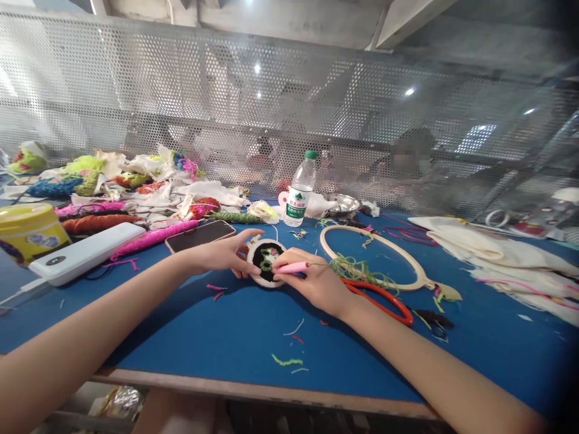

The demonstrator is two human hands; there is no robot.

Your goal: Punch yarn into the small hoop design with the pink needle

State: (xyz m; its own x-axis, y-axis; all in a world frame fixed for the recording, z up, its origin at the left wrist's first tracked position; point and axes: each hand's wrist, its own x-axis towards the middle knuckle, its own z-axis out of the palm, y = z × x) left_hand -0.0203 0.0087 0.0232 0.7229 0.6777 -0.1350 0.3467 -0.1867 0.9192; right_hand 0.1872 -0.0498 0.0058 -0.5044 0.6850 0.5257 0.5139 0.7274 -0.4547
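Observation:
A small round embroidery hoop [266, 283] sits at the middle of the blue table, its black fabric [263, 258] bearing a green, white and pink stitched figure. My left hand [230, 253] grips the hoop's left rim between thumb and fingers. In my right hand [312, 283] is a pink-handled tool [293, 267], apparently a punch needle, held like a pen over the fabric. Its tip is hidden behind my fingers. Just right of this hand lie tangled green yarn [362, 271] and a red-orange loop like a scissor handle [384, 302].
A large oval wooden hoop [418, 265] lies at the right, with white cloth [493, 241] beyond. Behind my work stands a water bottle [299, 196]. Leftward are a phone [199, 235], a white power bank [88, 253], a yellow tub [31, 229] and piled yarn [136, 187].

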